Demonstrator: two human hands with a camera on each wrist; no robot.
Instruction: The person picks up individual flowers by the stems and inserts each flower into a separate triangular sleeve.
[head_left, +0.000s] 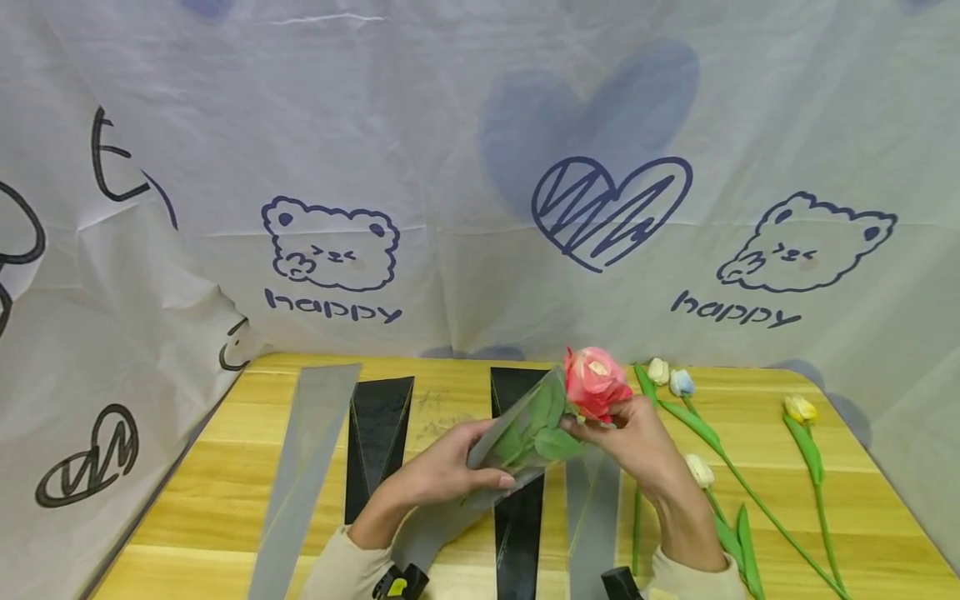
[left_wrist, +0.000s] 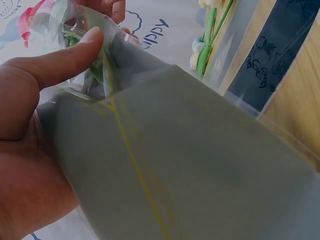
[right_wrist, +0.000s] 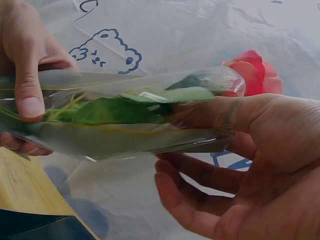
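A pink artificial rose [head_left: 596, 383] with green leaves [right_wrist: 120, 110] stands tilted in a clear-and-grey flower sleeve [left_wrist: 175, 145], its bloom out past the sleeve's mouth. My left hand [head_left: 442, 471] grips the sleeve lower down, thumb across its clear front. At the mouth, my right hand [head_left: 637, 442] pinches the rose just below the bloom. In the right wrist view, the right thumb [right_wrist: 220, 112] reaches inside the clear film against the leaves, while the other fingers curl loosely below. The stem's lower end is hidden by the sleeve.
Flat grey sleeves [head_left: 307, 467] and black sleeves [head_left: 378, 433] lie side by side on the wooden table [head_left: 202, 475]. To the right lie artificial tulips, among them a yellow tulip [head_left: 801, 410], a blue tulip [head_left: 681, 382] and a white tulip [head_left: 699, 471]. A printed cloth [head_left: 465, 167] hangs behind.
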